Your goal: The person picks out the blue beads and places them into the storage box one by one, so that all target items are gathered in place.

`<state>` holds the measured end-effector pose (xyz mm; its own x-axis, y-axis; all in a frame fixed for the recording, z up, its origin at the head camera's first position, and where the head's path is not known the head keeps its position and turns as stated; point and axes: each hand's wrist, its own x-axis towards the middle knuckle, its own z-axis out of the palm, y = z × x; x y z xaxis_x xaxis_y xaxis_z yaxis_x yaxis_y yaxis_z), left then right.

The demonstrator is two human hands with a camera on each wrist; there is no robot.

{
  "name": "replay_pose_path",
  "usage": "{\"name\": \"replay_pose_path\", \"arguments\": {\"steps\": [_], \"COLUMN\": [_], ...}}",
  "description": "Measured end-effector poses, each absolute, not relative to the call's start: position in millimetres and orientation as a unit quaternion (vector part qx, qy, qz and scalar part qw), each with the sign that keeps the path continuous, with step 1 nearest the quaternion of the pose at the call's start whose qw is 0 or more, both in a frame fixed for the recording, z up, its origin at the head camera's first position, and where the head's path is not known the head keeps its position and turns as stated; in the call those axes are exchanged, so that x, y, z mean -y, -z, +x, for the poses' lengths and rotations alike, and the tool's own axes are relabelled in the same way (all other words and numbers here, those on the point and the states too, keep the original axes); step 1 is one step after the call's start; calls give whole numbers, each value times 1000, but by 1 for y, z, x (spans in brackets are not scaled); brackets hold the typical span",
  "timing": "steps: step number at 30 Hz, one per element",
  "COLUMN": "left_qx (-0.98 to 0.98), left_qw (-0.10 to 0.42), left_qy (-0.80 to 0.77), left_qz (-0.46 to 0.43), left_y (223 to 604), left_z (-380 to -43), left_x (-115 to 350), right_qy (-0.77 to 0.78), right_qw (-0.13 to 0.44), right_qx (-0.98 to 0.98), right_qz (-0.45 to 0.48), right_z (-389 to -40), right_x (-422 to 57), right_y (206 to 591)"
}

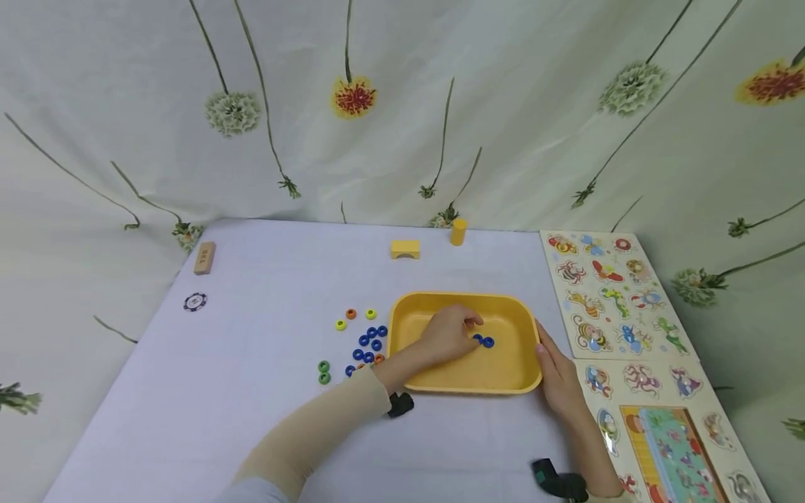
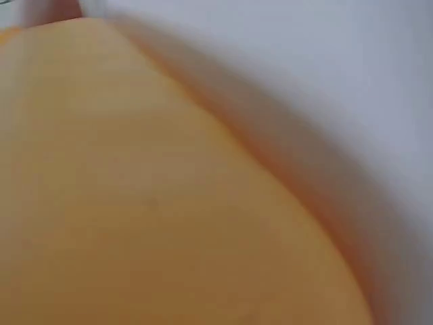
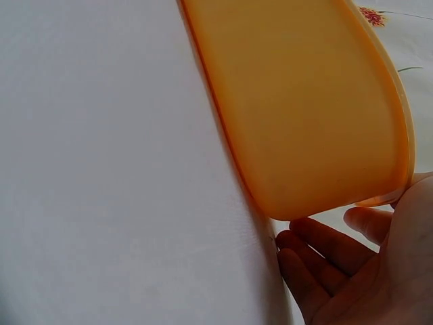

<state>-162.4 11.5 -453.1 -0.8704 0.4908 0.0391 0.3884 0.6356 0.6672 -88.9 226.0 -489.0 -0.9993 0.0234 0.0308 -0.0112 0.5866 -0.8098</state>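
A yellow tray [image 1: 467, 385] stands on the table in front of me. My left hand [image 1: 449, 332] reaches over its left side, thumb and fingers bent and apart, with two blue beads [image 1: 488, 342] close by the fingertips on the tray floor. At the tray's right end my right hand [image 1: 556, 370] holds the edge, thumb at the rim and other fingers by the outer wall. In the right wrist view the fingers [image 3: 331, 261] lie beside the tray's corner. The tray's blurred outer wall [image 2: 149, 176] fills most of the left wrist view, and the left hand is mostly hidden there.
Several blue beads [image 1: 364, 340] lie left of the tray, with yellow beads [image 1: 341, 325], green beads [image 1: 323, 378] and orange beads [image 1: 351, 314] around them. Behind stand a yellow arch block [image 1: 405, 249] and a yellow cylinder [image 1: 458, 232]. Sticker sheets [image 1: 619, 293] flank the right.
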Motion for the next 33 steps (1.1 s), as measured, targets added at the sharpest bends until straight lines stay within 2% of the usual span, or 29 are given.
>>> {"name": "replay_pose_path", "arguments": {"steps": [7,12,15,22,28,33], "left_qx": [-867,-853,-865,-876,-859,-864], "left_qw": [-5,-69,-85,-28,18,34], "left_qy": [-440,-488,-478,-477,-508,-500], "left_qz": [233,172,125,72,53,42], "left_y": [428,428,437,457,470,474], "left_z": [-137,-131,-126,-118,-118,-111], "left_x": [49,116,148,182,188,185], "right_qy": [-454,-455,-454,-453,-458,-469], "right_qw": [19,26,26,28,32,31], "right_qx": [891,890,891,891,889,883], "right_qz": [-9,-3,-3,-4,-5,-4], "right_z": [-88,-89,-89,-89,-89,-86], "right_x": [-226,-226,-225,-226,-225,-223], "right_y": [488,488,489,489,490,485]}}
